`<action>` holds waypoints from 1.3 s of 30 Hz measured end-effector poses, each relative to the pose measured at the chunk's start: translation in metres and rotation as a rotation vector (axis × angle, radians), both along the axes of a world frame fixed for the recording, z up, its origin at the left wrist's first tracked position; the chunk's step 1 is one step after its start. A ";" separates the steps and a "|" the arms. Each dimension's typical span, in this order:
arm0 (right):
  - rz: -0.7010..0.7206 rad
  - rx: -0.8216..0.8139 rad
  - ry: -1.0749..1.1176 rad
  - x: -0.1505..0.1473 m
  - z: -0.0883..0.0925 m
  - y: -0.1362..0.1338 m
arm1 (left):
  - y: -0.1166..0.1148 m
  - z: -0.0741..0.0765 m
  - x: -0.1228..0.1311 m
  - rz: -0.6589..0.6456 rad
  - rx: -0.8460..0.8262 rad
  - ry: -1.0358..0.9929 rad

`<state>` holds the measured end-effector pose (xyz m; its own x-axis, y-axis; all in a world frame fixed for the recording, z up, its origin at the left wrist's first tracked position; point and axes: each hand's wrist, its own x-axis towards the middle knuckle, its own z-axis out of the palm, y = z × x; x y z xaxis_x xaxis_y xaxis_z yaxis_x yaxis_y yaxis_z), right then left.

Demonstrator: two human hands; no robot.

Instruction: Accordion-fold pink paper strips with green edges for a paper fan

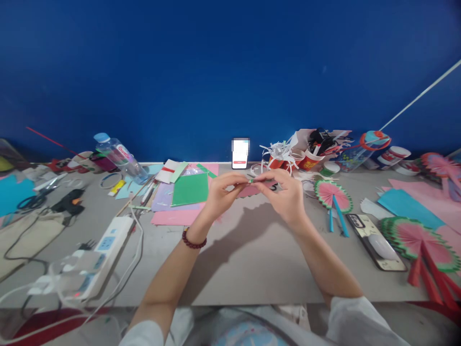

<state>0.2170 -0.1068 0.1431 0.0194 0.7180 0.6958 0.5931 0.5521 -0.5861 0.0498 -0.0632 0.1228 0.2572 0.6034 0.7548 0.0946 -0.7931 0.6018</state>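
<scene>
Pink paper (248,190) with a jagged lower edge is showing between the hands; whether it is being held or is lying behind them cannot be told. The left hand (221,192) and the right hand (286,194) are meeting above the desk (259,274), over a small greenish piece (251,181). Each grip is narrow — thumb and fingers are pinching that piece from either side, presumably to be steadying it evenly. The forearms are reaching forward, apparently keeping the piece in plain sight. A phone (239,154) is standing upright by the blue wall (180,72), its lit screen facing the person, probably for easy viewing. A green sheet (190,189) is lying on coloured papers beside the left hand — seemingly within ready reach. A green-edged pink fan (326,192) is resting to the right.
</scene>
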 end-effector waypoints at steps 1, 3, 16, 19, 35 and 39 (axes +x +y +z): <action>-0.007 0.019 -0.005 -0.001 0.000 -0.001 | -0.001 0.001 0.000 -0.002 -0.017 -0.009; -0.025 0.066 -0.032 -0.002 0.001 -0.001 | -0.002 0.002 0.001 -0.003 -0.054 -0.021; -0.111 0.192 -0.173 -0.005 0.002 -0.002 | -0.005 0.005 0.001 0.024 -0.068 -0.045; -0.106 0.202 -0.193 -0.005 0.002 -0.003 | -0.005 0.005 0.001 0.011 -0.075 -0.046; -0.130 0.225 -0.169 -0.008 0.001 -0.004 | -0.008 0.008 0.001 0.015 -0.058 -0.046; -0.121 0.205 -0.165 -0.010 0.002 -0.005 | -0.009 0.008 0.002 0.050 0.020 -0.055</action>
<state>0.2075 -0.1117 0.1452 -0.0291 0.5610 0.8273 0.7400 0.5685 -0.3595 0.0516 -0.0717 0.1304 0.1849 0.5990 0.7791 0.1013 -0.8002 0.5912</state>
